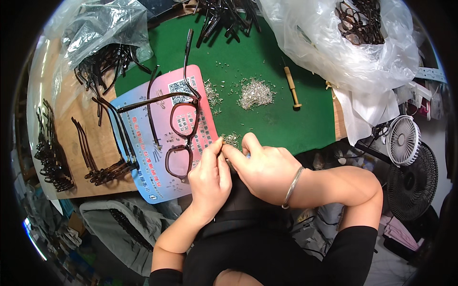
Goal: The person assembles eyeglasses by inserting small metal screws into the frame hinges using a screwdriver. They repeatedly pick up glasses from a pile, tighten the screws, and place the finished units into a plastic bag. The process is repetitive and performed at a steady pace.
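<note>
Near the table's front edge, my left hand (210, 178) and my right hand (267, 167) meet, fingertips pinched together on something small. A tiny gold-coloured bit shows at the fingertips, but the fingers hide what it is. Just left of them, an eyeglass frame (194, 128) lies on a pink and blue printed mat (143, 176), with one temple arm attached at its far end. Dark temple arms (151, 114) rest across the mat. A small heap of metal screws (231, 138) lies right beyond my fingertips.
On the green cloth (296, 128) lie a silvery pile of tiny parts (256, 93) and a wooden-handled screwdriver (291, 87). Bundled glasses parts (53, 157) stand at the left. Plastic bags (305, 28) sit at the back; a white fan (403, 140) stands at the right.
</note>
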A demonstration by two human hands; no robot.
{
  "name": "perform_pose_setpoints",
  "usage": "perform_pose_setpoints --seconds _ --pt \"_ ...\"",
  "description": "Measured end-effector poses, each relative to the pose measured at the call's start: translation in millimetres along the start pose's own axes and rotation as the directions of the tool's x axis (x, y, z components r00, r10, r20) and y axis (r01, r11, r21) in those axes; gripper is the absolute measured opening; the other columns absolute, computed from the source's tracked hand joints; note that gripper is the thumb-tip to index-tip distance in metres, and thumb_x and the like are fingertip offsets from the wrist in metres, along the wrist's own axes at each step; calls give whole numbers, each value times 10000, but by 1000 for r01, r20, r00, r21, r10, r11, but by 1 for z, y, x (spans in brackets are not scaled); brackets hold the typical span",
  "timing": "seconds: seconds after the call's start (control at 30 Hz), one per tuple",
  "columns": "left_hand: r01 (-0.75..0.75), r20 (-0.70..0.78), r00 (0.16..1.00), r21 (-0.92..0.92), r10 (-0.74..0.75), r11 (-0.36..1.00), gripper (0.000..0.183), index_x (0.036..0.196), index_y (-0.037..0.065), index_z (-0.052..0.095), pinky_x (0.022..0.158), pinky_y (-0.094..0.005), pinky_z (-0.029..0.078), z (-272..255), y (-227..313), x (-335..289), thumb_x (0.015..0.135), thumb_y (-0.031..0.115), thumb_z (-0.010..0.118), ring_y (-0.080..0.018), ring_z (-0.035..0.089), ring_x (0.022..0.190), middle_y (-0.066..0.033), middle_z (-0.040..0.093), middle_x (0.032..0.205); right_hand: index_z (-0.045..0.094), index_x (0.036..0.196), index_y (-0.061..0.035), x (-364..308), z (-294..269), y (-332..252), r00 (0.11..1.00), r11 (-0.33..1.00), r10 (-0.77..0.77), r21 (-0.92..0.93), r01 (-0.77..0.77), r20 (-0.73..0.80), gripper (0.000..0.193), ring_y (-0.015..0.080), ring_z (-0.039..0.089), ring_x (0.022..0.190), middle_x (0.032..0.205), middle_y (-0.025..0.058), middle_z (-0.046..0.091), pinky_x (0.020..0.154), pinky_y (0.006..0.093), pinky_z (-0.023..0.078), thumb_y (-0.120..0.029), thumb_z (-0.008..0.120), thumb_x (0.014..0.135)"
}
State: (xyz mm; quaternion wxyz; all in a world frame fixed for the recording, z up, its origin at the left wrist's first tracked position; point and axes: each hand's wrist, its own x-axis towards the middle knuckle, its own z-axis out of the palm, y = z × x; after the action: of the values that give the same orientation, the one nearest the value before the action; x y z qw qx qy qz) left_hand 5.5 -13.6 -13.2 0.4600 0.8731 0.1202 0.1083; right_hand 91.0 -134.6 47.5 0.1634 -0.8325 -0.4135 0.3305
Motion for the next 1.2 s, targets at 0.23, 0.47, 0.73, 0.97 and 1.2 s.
perform_pose_setpoints --seconds 0.23,0.47,0.73,0.97,1.2 --pt "603 557 798 -743 -230 290 206 1124 -13 434 506 -197 458 -33 4 3 944 87 449 -95 559 583 -170 631 1025 490 1119 -59 -27 -14 32 986 986 -10 164 37 -165 269 333 611 736 882 162 555 648 414 509 -161 514 871" --pt "772 759 635 -628 -147 98 245 1102 -7 471 509 -203 463 -34 11 -4 932 166 508 -118 565 566 -159 639 892 593 893 -2 -5 -9 36 971 763 -48 619 187 -235 223 172 593 712 827 101 616 642 287 473 -189 665 793" --pt "784 781 615 -621 -113 -26 206 1030 12 493 428 -188 402 -34 9 -4 926 187 526 -100 511 482 -145 627 834 587 794 -7 4 -12 31 988 713 -50 687 140 -149 168 134 587 705 755 71 614 626 262 454 -155 665 798" --pt "781 775 614 -624 -149 -27 190 1004 11 499 406 -177 380 -34 4 -5 924 180 530 -81 481 458 -146 622 821 581 795 -5 7 -9 29 992 728 -22 678 99 -121 165 124 584 708 771 72 611 634 259 454 -149 660 803" --pt "757 734 652 -642 -189 118 158 1028 8 483 437 -180 409 -29 5 -1 931 131 503 -88 502 486 -148 628 842 574 831 -8 7 -8 38 986 807 -49 576 132 -158 201 177 589 717 790 87 590 635 292 469 -181 669 797"
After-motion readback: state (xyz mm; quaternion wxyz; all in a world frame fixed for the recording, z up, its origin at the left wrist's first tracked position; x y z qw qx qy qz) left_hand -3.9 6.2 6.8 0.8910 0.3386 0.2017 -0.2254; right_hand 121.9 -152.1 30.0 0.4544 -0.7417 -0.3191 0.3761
